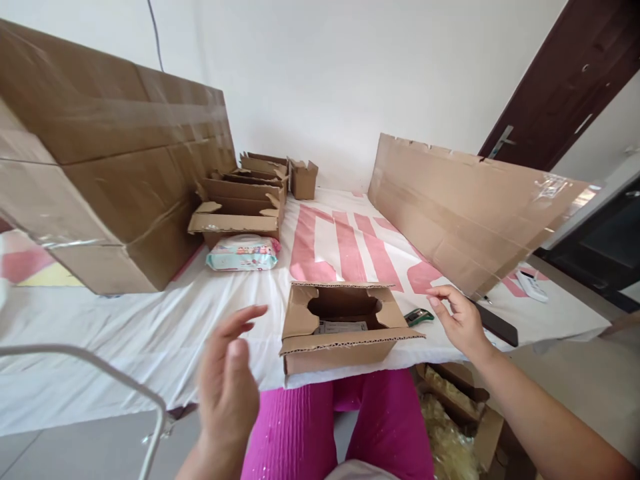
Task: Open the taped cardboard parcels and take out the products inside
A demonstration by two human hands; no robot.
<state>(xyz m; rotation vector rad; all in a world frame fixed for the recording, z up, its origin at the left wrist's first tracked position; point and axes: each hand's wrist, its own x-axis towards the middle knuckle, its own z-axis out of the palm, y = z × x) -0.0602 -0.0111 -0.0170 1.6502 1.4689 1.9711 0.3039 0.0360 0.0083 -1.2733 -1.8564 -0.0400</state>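
A small cardboard box [340, 357] stands at the table's front edge with its flaps spread. Inside it lies a flat grey-white printed item [343, 327] whose kind I cannot make out. My left hand [227, 380] is in the air to the left of this box, fingers apart and holding nothing. To the box's right, my right hand [460, 322] hovers with bent fingers and nothing visible in them. Between that hand and the box lies a green utility knife [419, 317], apart from both hands.
A big taped carton [130, 167] rises at the left, and a tall cardboard panel [465, 207] at the right. Several opened boxes [240, 220] and a pack of wipes [243, 253] sit behind. A phone [495, 323] lies right; packing scraps [450, 427] fill a box below.
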